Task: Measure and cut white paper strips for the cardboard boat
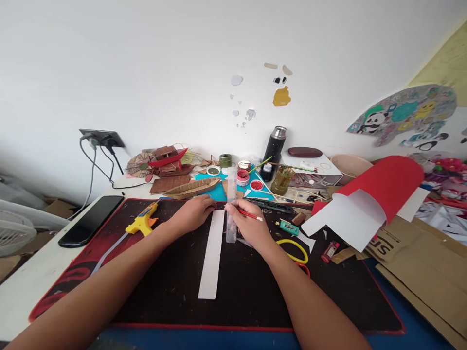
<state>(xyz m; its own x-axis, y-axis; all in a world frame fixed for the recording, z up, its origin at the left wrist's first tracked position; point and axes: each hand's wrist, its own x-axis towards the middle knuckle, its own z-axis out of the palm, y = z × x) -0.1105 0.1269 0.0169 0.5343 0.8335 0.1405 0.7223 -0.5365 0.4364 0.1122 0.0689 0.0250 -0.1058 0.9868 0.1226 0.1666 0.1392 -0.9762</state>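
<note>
A long white paper strip point(211, 257) lies on the black desk mat point(164, 291). My left hand point(197, 212) is closed at the strip's far end, its fingertips bent together there. My right hand point(251, 221) grips a red pencil point(250, 215) between thumb and fingers. The same hand also has a clear plastic ruler point(231, 228) at its thumb, just right of the strip and roughly in line with it. Scissors with yellow and red handles point(301, 249) lie partly hidden under my right forearm.
Left of my arm lie a yellow glue gun point(143, 223) and a black phone point(91, 221). Behind my hands stand paint jars point(242, 178), a cardboard boat hull point(193, 188) and a black flask point(274, 148). To the right are a red paper roll point(383, 189), a lighter point(330, 252) and cardboard point(426, 272).
</note>
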